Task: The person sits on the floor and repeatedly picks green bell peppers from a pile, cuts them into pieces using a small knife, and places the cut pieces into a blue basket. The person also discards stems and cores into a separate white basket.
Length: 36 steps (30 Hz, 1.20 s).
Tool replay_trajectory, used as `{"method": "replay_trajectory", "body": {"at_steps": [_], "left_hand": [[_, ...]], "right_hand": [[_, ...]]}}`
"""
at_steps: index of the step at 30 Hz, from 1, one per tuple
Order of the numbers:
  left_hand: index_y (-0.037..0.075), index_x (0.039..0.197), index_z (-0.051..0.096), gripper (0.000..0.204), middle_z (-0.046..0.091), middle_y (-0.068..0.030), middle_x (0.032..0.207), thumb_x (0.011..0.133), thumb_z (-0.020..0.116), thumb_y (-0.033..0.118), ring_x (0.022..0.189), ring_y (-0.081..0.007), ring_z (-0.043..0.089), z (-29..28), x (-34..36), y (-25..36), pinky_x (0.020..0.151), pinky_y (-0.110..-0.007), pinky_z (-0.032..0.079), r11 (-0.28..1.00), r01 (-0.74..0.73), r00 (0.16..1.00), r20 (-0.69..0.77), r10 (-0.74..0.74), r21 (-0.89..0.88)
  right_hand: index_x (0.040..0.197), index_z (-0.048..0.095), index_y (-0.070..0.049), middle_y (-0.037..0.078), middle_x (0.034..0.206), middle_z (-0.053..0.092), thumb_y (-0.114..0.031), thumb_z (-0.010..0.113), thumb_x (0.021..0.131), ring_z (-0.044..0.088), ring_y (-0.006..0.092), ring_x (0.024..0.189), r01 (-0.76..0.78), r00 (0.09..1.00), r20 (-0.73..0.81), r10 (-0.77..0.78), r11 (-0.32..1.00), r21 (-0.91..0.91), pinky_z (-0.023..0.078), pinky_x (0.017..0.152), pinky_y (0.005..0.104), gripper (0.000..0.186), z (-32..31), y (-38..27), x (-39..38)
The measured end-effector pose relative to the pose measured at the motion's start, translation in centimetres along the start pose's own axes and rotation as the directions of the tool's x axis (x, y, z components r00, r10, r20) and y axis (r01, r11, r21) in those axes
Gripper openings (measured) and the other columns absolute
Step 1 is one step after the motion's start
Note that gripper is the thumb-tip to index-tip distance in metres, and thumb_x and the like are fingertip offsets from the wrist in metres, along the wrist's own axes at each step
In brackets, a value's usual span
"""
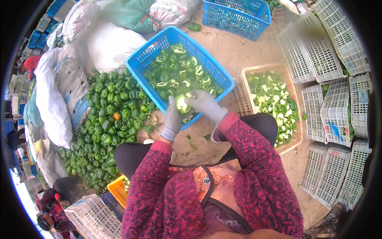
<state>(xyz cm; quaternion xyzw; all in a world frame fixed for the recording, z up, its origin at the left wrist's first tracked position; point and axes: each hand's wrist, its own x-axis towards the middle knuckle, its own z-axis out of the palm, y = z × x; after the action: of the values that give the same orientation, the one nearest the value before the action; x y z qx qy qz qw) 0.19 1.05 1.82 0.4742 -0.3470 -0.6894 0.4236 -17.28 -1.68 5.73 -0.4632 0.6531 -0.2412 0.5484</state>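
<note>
A cut green bell pepper, its pale inside facing up, is between my two gloved hands over the near edge of a blue crate. My left hand, in a grey glove, grips it from the left with the thumb raised along its side. From the right, my right hand has its fingers closed at the pepper's upper edge. Whether a blade is in those fingers, I cannot make out. Inside the crate lie many opened green pepper pieces.
Whole green peppers form a large heap on my left, beside white sacks. A beige crate of pepper cores and scraps stands to my right. Stacked white crates line the far right; another blue crate is ahead.
</note>
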Motion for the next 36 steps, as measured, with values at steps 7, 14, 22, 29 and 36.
{"method": "replay_trajectory", "body": {"at_steps": [7, 14, 22, 29, 36], "left_hand": [[0.004, 0.137, 0.055, 0.063, 0.063, -0.01, 0.125, 0.11, 0.036, 0.058, 0.114, -0.0206, 0.062, 0.0, 0.8, -1.8, 0.089, -0.037, 0.055, 0.824, -0.266, 0.939, -0.058, 0.339, 0.5], [0.008, 0.139, 0.055, 0.066, 0.063, -0.0087, 0.13, 0.107, 0.039, 0.063, 0.112, -0.0205, 0.064, -0.4, 0.0, -1.3, 0.08, -0.035, 0.057, 0.747, 0.183, 0.983, 0.11, -0.147, -0.639], [0.008, 0.12, 0.062, 0.053, 0.067, -0.0032, 0.1, 0.11, 0.038, 0.054, 0.076, -0.0097, 0.062, -0.6, 0.5, -1.5, 0.056, -0.024, 0.046, 0.941, 0.079, 0.997, 0.047, -0.067, -0.328], [0.008, 0.117, 0.059, 0.047, 0.066, -0.0065, 0.101, 0.111, 0.04, 0.05, 0.078, -0.0132, 0.062, 1.3, 1.7, -2.2, 0.058, -0.026, 0.048, 0.898, -0.005, 0.953, -0.274, -0.128, -0.439], [0.01, 0.124, 0.058, 0.052, 0.069, -0.013, 0.116, 0.108, 0.038, 0.055, 0.084, -0.0219, 0.065, -2.4, 5.0, -3.0, 0.059, -0.027, 0.048, 0.788, 0.13, 0.983, -0.026, -0.182, -0.602]], "right_hand": [[0.129, 0.067, -0.008, 0.017, 0.112, 0.074, -0.049, 0.073, 0.087, 0.072, 0.0338, 0.101, 0.161, 0.987, 0.073, -0.144, 0.85, -0.501, 0.055, 0.089, 0.0452, 0.059, 0.8, -0.5, -0.5], [0.119, 0.067, -0.006, 0.019, 0.108, 0.073, -0.042, 0.074, 0.087, 0.07, 0.0355, 0.104, 0.174, 0.985, 0.078, -0.157, 0.931, -0.321, 0.054, 0.089, 0.0463, 0.05, 1.9, -0.2, -0.5], [0.113, 0.067, -0.005, 0.019, 0.106, 0.072, -0.04, 0.073, 0.087, 0.069, 0.0367, 0.102, 0.241, 0.97, 0.089, -0.226, 0.862, -0.446, 0.054, 0.087, 0.0464, 0.044, 2.2, -0.2, -0.4], [0.111, 0.067, -0.007, 0.019, 0.101, 0.071, -0.039, 0.072, 0.088, 0.069, 0.0394, 0.095, 0.378, 0.875, 0.013, -0.485, 0.664, -0.645, 0.054, 0.084, 0.0477, 0.039, 6.0, 2.1, -0.2], [0.113, 0.065, -0.003, -0.003, 0.077, 0.061, -0.027, 0.077, 0.094, 0.053, 0.0047, 0.062, 0.264, 0.917, -0.367, -0.157, 0.928, 0.264, 0.044, 0.055, 0.0243, 0.034, -5.2, 0.6, -0.6]]}}
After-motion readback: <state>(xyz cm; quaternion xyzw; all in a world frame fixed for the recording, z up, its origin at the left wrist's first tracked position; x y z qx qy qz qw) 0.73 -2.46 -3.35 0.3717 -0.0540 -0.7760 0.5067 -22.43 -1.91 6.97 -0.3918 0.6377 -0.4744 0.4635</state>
